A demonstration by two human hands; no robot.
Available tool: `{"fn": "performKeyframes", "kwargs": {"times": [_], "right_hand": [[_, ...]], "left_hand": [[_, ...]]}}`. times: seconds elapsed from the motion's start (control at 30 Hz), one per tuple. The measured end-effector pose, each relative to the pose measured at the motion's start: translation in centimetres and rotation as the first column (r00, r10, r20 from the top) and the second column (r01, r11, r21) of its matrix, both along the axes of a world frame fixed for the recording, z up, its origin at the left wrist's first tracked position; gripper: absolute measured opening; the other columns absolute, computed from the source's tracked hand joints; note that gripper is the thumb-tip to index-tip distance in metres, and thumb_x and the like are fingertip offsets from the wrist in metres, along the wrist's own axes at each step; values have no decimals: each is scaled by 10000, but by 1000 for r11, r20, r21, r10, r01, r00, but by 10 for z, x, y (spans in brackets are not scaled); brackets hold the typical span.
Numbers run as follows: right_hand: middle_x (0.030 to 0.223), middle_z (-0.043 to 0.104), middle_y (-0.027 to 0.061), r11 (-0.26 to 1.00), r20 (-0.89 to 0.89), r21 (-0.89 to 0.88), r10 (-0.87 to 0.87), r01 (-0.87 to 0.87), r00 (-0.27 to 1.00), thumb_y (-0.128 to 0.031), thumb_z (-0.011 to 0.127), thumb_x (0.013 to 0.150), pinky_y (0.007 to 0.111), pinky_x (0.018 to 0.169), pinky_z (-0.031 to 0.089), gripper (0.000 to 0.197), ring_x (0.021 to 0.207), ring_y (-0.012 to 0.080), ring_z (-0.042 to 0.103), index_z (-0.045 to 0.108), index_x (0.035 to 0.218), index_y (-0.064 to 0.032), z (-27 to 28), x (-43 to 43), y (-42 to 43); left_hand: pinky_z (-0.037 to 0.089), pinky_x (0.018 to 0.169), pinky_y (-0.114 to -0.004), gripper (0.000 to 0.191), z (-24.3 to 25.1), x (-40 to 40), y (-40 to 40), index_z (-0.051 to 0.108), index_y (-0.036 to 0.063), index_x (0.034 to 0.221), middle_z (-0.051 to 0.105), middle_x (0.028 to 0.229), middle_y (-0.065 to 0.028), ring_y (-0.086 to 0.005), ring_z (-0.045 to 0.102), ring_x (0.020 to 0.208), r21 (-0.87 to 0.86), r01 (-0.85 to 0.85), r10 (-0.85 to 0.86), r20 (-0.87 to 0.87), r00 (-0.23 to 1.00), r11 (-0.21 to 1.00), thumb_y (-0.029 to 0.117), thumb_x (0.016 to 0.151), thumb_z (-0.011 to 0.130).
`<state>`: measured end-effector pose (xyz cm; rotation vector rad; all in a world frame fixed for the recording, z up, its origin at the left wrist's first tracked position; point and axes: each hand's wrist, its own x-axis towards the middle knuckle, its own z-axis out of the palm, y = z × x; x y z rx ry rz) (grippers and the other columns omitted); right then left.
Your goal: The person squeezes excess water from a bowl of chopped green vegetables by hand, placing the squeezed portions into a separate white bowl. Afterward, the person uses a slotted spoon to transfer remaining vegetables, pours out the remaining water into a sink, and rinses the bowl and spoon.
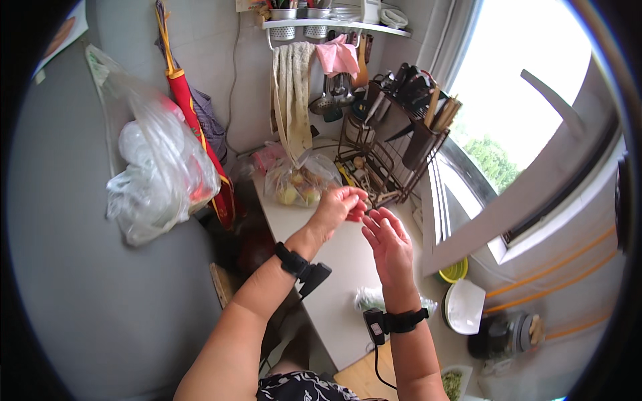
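Note:
My left hand (342, 206) is raised over the white countertop (326, 265), its fingers curled loosely; whether something small is between them I cannot tell. Just right of it, my right hand (390, 238) is held palm up with slightly bent fingers and nothing in it. The two hands are close but apart. Behind my left hand lies a clear plastic bag of round produce (301, 185). A dark metal rack (401, 145) with knives, chopsticks and utensils stands beyond both hands. Under my right wrist a clear plastic-wrapped green item (370, 299) rests on the counter. Each wrist wears a black strapped device.
Plastic bags (160, 170) and a red umbrella (193, 115) hang at the left. A towel (292, 95) and pink cloth (337, 56) hang from the shelf (336, 23). An open window (501, 190), white bowl (464, 307), dark jar (501, 335) and wooden board (368, 368) are at the right and near side.

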<state>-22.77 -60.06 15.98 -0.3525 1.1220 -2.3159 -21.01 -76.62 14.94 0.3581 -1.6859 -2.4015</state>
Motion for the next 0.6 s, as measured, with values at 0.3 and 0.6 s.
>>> {"fn": "performKeyframes", "kwargs": {"times": [0.3,0.6], "right_hand": [[1285,510,164,992,115,-82,104,-95,988,-317,443,996,420,1054,377,432,1229,299,473,447,1266,20,25,-131,-124],[1281,513,159,976,116,46,206,-213,972,-330,444,997,398,1039,388,434,1222,280,481,477,1257,15,-27,-168,-161]], "left_hand": [[529,694,-285,203,-6,-141,-137,625,67,1038,640,909,-12,-103,602,792,220,-142,178,-155,972,965,233,930,581],[498,693,-304,360,-31,-292,-265,528,56,1259,611,1053,-52,-159,575,920,-323,-612,552,-266,790,721,161,916,552]]}}
